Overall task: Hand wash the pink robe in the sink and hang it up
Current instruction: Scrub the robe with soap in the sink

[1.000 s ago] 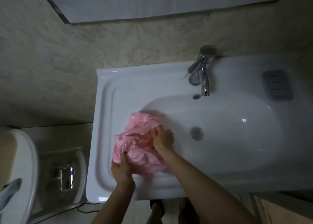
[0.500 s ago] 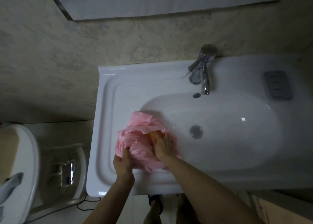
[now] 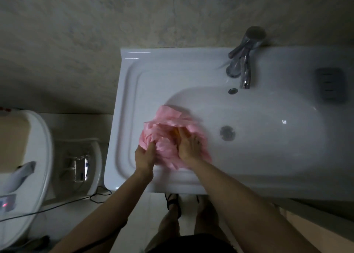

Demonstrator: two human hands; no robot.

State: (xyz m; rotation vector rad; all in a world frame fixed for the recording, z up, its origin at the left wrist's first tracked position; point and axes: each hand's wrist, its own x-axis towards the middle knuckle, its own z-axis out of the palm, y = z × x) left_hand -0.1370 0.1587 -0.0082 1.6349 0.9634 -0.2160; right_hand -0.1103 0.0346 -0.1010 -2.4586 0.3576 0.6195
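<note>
Bunching at the left end of the basin, the pink robe (image 3: 168, 118) lies as a crumpled heap on the slope where the bowl rises to the flat left deck of the sink (image 3: 130, 103). The heap has no clear front. Its slightly longer line runs from a loose tip on the far side down to the near rim, where its lower folds touch the basin's front edge.

The left hand (image 3: 144, 157) grips the heap's near-left edge, fingers curled into the cloth. The right hand (image 3: 188, 147) lies on top, fingers bent down into the folds and grasping them. A yellowish patch shows at its fingertips, and I cannot tell what it is.

To the right of the robe the bowl is bare white, with the drain (image 3: 227, 133) near but apart from the cloth. The overflow hole (image 3: 233, 91) and the faucet (image 3: 243, 67) sit on the far side, well apart from the heap. A grey soap dish (image 3: 330, 86) rests on the far-right deck. Left of the sink stands a toilet (image 3: 34, 137), with a cable (image 3: 76, 201) trailing across the floor between them.
</note>
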